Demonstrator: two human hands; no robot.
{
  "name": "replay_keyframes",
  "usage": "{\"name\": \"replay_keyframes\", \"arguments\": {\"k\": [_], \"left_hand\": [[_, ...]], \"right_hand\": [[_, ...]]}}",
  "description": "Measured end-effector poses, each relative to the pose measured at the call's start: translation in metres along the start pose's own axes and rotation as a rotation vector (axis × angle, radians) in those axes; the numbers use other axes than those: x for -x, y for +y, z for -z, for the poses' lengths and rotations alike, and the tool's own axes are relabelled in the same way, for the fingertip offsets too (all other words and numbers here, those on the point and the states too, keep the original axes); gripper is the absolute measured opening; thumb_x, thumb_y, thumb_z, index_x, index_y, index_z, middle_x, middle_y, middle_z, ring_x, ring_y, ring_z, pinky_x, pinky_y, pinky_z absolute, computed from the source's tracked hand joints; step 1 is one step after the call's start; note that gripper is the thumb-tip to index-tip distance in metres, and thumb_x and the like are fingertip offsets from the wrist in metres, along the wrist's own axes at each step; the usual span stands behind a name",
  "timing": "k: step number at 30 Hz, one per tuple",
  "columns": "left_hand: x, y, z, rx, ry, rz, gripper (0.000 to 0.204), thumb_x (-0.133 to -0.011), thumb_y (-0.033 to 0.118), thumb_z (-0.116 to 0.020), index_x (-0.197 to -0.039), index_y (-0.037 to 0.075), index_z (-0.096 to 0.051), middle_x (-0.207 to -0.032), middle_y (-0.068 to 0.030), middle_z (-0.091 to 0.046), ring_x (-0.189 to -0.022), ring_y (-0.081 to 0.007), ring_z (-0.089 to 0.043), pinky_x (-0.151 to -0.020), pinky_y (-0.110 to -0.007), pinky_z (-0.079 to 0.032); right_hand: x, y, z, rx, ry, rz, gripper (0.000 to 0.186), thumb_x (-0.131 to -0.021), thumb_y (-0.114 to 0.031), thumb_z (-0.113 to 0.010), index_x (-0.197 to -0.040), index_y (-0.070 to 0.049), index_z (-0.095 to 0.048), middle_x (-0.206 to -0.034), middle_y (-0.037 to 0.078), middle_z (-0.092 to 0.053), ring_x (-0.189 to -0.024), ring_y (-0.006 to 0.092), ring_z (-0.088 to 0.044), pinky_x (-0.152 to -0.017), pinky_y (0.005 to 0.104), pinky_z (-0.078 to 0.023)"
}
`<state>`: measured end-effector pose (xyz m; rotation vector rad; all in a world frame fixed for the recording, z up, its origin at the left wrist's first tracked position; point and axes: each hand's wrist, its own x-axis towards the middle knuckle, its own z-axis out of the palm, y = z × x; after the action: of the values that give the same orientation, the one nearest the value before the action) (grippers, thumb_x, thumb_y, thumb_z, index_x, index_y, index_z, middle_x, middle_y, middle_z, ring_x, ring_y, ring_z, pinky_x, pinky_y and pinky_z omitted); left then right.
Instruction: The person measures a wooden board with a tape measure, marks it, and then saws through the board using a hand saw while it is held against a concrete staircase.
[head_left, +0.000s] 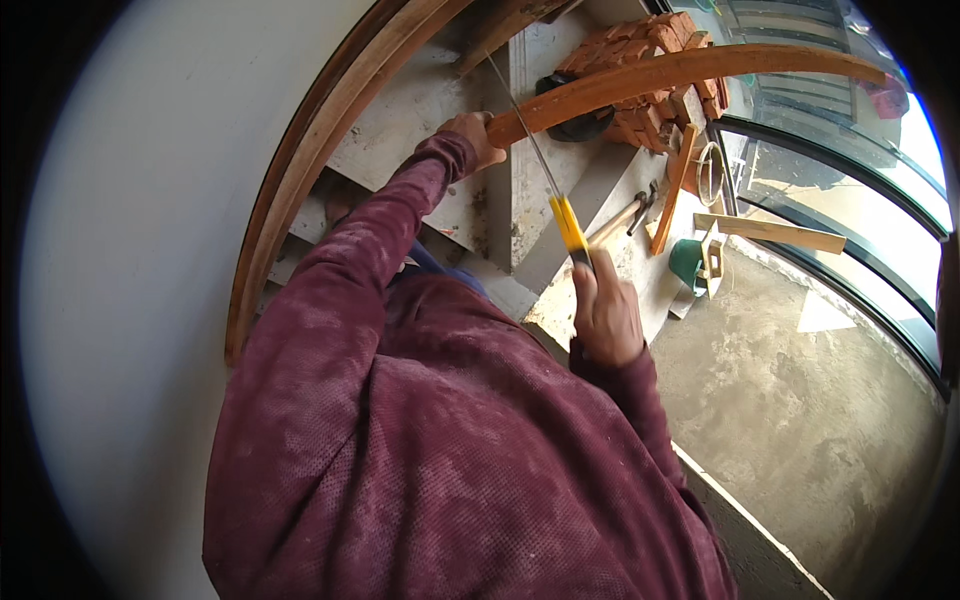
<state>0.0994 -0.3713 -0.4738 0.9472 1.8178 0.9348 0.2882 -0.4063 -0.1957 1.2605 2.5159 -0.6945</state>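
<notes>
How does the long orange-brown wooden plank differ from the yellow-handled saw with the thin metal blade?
The long orange-brown wooden plank is broad; the yellow-handled metal saw has a narrow blade. The plank runs rightward from the left hand; the saw slants up and left from the right hand. The plank is orange-brown; the saw pairs yellow with grey. Both are long, each held in one hand.

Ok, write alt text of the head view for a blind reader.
The left hand grips one end of an orange-brown wooden board; the right hand holds a yellow-handled saw, its blade crossing the board near that end. Beyond are stacked red bricks.
</notes>
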Motion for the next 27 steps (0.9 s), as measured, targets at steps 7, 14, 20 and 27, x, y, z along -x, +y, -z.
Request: {"name": "replay_keyframes", "arguments": {"k": [7, 14, 20, 27], "left_hand": [[0.003, 0.007, -0.002, 0.035, -0.135, -0.048, 0.044, -0.061, 0.024, -0.072, -0.101, 0.008, -0.064, -0.094, -0.0160, -0.069, -0.091, -0.0332, -0.065, -0.083, -0.039, -0.052], [-0.026, 0.024, -0.023, -0.039, -0.202, -0.126, 0.044, -0.061, 0.024, -0.071, -0.101, 0.008, -0.063, -0.096, -0.0143, -0.069, -0.092, -0.0328, -0.065, -0.083, -0.039, -0.052], [-0.012, 0.001, 0.005, 0.061, -0.106, -0.010, 0.044, -0.062, 0.025, -0.072, -0.101, 0.007, -0.067, -0.097, -0.0182, -0.069, -0.095, -0.0330, -0.065, -0.085, -0.038, -0.051], [-0.004, -0.005, 0.005, 0.055, -0.101, -0.089, 0.045, -0.060, 0.028, -0.073, -0.100, 0.008, -0.065, -0.095, -0.0176, -0.068, -0.094, -0.0352, -0.065, -0.082, -0.040, -0.051]], "right_hand": [[0.084, 0.011, 0.034, -0.026, 0.027, -0.022, 0.034, -0.097, -0.035, -0.047, -0.104, -0.002, -0.052, -0.058, 0.016, -0.053, -0.048, 0.0348, -0.058, -0.048, 0.0413, -0.044], [-0.096, 0.088, -0.047, 0.008, 0.229, 0.210, 0.027, -0.096, -0.030, -0.051, -0.103, -0.004, -0.051, -0.062, 0.025, -0.054, -0.060, 0.0458, -0.056, -0.055, 0.0528, -0.041], [0.030, -0.001, 0.023, -0.032, -0.029, -0.030, 0.020, -0.096, -0.023, -0.050, -0.100, -0.003, -0.049, -0.055, 0.021, -0.048, -0.051, 0.0425, -0.055, -0.048, 0.0463, -0.040], [-0.012, 0.034, 0.004, 0.010, 0.025, 0.112, 0.021, -0.095, -0.019, -0.048, -0.104, -0.001, -0.052, -0.059, 0.022, -0.053, -0.053, 0.0407, -0.059, -0.048, 0.0441, -0.043]]}}
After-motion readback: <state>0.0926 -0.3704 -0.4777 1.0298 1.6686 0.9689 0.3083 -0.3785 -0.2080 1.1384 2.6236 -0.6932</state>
